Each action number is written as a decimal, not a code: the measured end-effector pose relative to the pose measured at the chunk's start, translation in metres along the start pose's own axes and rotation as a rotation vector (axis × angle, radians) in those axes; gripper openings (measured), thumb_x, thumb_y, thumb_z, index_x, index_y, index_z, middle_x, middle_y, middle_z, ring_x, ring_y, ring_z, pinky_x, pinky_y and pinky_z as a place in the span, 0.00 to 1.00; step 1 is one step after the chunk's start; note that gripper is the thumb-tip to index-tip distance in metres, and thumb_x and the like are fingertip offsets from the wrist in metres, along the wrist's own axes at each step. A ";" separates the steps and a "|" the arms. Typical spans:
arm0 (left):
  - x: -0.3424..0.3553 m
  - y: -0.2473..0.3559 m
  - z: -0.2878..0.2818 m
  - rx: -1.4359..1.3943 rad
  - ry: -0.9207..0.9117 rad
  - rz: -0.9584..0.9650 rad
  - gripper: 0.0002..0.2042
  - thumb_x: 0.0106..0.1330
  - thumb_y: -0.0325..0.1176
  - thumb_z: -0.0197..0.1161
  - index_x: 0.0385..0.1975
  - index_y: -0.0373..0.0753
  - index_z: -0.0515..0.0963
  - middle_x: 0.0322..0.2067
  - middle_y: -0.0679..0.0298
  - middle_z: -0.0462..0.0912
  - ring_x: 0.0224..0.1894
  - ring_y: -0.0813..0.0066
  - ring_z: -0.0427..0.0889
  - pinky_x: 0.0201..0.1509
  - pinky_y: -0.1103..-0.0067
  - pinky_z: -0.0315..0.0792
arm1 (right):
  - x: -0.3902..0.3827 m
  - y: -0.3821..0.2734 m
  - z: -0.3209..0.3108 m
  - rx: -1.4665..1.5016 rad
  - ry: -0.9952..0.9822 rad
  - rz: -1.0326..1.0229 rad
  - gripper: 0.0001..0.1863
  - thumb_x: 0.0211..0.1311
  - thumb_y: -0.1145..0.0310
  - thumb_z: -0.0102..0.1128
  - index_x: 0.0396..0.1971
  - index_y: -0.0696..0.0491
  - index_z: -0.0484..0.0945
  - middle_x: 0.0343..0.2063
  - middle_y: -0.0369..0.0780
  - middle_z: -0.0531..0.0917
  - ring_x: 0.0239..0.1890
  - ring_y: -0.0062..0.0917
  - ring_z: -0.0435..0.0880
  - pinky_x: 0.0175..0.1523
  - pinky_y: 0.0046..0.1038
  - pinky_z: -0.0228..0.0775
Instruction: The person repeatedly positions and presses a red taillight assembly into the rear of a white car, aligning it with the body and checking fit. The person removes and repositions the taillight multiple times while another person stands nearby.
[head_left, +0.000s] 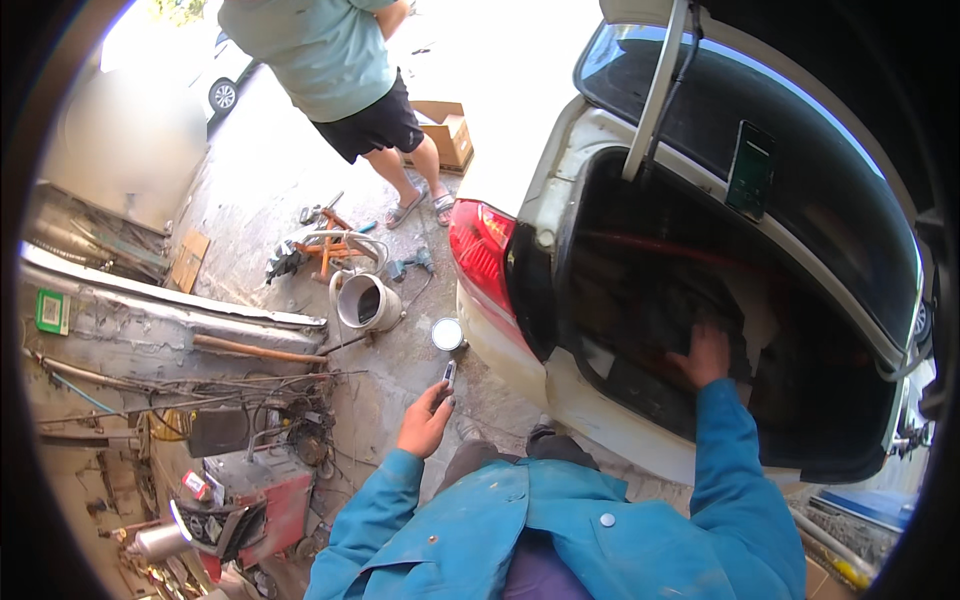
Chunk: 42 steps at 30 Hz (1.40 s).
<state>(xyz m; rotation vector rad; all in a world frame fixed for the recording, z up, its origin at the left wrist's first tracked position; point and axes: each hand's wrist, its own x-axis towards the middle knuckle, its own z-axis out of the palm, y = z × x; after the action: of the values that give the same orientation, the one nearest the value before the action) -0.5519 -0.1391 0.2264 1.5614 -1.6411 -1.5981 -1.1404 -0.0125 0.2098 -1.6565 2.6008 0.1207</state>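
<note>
Blue jacket [640, 545], left hand [424, 424] gripping slim tool [449, 374], pointing lengthwise away, right hand [707, 356] spread

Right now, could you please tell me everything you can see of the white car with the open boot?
The white car stands at the right, its rear nearest the camera. Its pale paint looks dirty around the dark boot. A glossy red tail light sits at the left rear corner, beside a black patch. A pale strut slants past the dark glass rear window. A black phone rests near the window's lower edge. The right hand is inside the boot; contact is unclear.
</note>
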 end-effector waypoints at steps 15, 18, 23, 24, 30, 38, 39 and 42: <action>0.210 0.065 -0.031 -0.531 -0.004 -0.023 0.37 0.88 0.60 0.57 0.85 0.39 0.64 0.79 0.55 0.74 0.80 0.58 0.74 0.79 0.57 0.71 | -0.040 -0.191 -0.083 0.813 0.504 -0.140 0.23 0.73 0.64 0.74 0.62 0.58 0.84 0.52 0.51 0.86 0.54 0.51 0.86 0.62 0.46 0.81; 0.282 0.069 -0.023 -0.575 0.006 -0.045 0.39 0.86 0.65 0.55 0.83 0.39 0.66 0.79 0.56 0.75 0.81 0.61 0.73 0.79 0.56 0.69 | -0.042 -0.255 -0.115 0.863 0.543 -0.281 0.30 0.74 0.60 0.75 0.70 0.58 0.79 0.61 0.53 0.83 0.62 0.51 0.84 0.67 0.47 0.79; 0.362 0.060 -0.012 -0.575 -0.089 -0.054 0.39 0.87 0.65 0.54 0.83 0.38 0.66 0.78 0.59 0.76 0.79 0.64 0.73 0.80 0.59 0.65 | -0.017 -0.295 -0.127 0.739 0.651 -0.191 0.42 0.82 0.46 0.66 0.80 0.61 0.68 0.75 0.57 0.73 0.76 0.54 0.74 0.79 0.52 0.68; 0.371 0.060 -0.008 -0.570 -0.117 -0.045 0.40 0.87 0.66 0.53 0.83 0.37 0.66 0.78 0.59 0.76 0.80 0.65 0.73 0.80 0.60 0.65 | -0.009 -0.296 -0.131 0.687 0.712 -0.119 0.44 0.84 0.43 0.59 0.82 0.62 0.64 0.79 0.57 0.70 0.80 0.54 0.69 0.83 0.53 0.62; 0.387 0.078 -0.010 -0.583 -0.213 -0.020 0.47 0.85 0.71 0.51 0.87 0.33 0.61 0.85 0.57 0.68 0.86 0.66 0.64 0.88 0.63 0.57 | 0.050 -0.336 -0.159 0.593 0.905 0.064 0.47 0.90 0.37 0.42 0.89 0.61 0.52 0.87 0.57 0.56 0.89 0.53 0.54 0.90 0.52 0.47; 0.399 0.098 0.006 -0.832 -0.420 -0.005 0.38 0.91 0.61 0.50 0.84 0.33 0.66 0.79 0.55 0.75 0.77 0.66 0.76 0.83 0.70 0.68 | 0.022 -0.418 -0.123 0.657 0.611 -0.164 0.57 0.74 0.49 0.76 0.88 0.62 0.51 0.84 0.64 0.59 0.86 0.65 0.60 0.88 0.57 0.54; 0.406 0.091 0.004 -0.864 -0.420 -0.020 0.33 0.91 0.57 0.52 0.79 0.33 0.73 0.72 0.58 0.82 0.69 0.67 0.83 0.77 0.70 0.75 | 0.021 -0.419 -0.127 0.600 0.623 -0.115 0.59 0.70 0.56 0.81 0.88 0.62 0.52 0.84 0.63 0.60 0.84 0.64 0.63 0.86 0.56 0.57; 0.422 0.088 0.003 -0.735 -0.365 0.015 0.29 0.92 0.53 0.52 0.75 0.34 0.77 0.69 0.60 0.85 0.66 0.66 0.84 0.75 0.70 0.76 | 0.019 -0.419 -0.140 0.562 0.689 0.140 0.59 0.69 0.55 0.82 0.87 0.63 0.52 0.83 0.61 0.62 0.81 0.62 0.67 0.84 0.55 0.62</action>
<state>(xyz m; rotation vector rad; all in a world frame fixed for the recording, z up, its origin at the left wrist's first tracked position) -0.7277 -0.5199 0.1271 0.9108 -0.9927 -2.2247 -0.7695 -0.2192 0.3326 -1.4629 2.7602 -1.2557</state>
